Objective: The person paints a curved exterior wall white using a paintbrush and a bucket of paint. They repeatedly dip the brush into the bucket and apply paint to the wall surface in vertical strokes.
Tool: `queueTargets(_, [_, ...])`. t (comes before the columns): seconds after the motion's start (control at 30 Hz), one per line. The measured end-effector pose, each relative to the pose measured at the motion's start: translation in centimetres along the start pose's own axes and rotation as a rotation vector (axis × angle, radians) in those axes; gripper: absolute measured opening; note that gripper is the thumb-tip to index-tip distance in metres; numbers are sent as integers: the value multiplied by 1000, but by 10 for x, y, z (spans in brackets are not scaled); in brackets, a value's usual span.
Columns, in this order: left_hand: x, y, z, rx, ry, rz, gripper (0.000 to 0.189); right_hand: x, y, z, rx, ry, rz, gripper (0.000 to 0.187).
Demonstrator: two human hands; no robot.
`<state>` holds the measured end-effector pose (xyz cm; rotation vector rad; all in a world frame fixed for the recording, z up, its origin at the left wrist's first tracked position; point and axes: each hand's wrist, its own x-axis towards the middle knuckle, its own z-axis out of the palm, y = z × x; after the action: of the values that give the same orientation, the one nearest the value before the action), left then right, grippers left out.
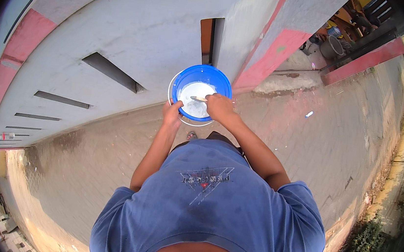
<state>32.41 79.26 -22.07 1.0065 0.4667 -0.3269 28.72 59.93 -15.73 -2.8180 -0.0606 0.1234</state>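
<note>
A blue plastic bucket (225, 79) with white paint (199, 89) in its bottom is held up in front of my body. My left hand (172, 112) grips its near left rim, thumb on the inner side. The bucket's thin white handle (194, 125) hangs around the outside. My right hand (220, 107) reaches over the right rim and holds a paintbrush (199, 99). The brush points left above or in the paint; whether its bristles touch the paint I cannot tell. Much of the brush handle is hidden by my fingers.
A pale wall (153, 28) with slot openings (113, 72) rises just ahead and left. To its right stands a pink-and-grey pillar (274, 56). Beyond it, a doorway area holds a grey tub (332, 47) and clutter. Paved ground (295, 147) extends right, with a small white object (309, 114) on it.
</note>
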Motion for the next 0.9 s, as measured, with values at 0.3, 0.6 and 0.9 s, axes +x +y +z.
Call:
queueTargets(0.3, [-37,-26,30,9,46,-16,28,-31,34,-16,26,-9,-75,17])
queueTargets(0.6, [-63,-57,62,-12,58,12,25,-62,70,-40,99,-43,-59,17])
queueTargets(0.9, [-81,-75,80,-10,34,19,25,-88,97,-60,149,-31,7,18])
